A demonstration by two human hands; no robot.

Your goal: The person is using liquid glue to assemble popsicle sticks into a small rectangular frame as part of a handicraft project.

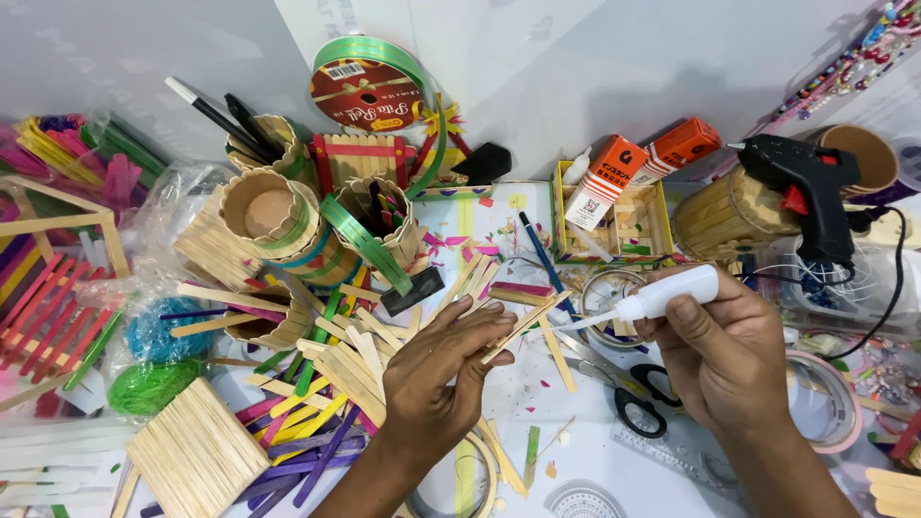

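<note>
Left hand (436, 369) palm down near worktop (585, 470) centre, fingers extended, pinching plain craft stick (523, 323) at fingertips, right hand (724, 355) closed round small white glue bottle (662, 297), nozzle aimed left, tip touching stick, scissors (628, 388) lying beneath.

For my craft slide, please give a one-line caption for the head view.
Left hand holds a plain wooden stick; right hand aims a white glue bottle at it.
</note>
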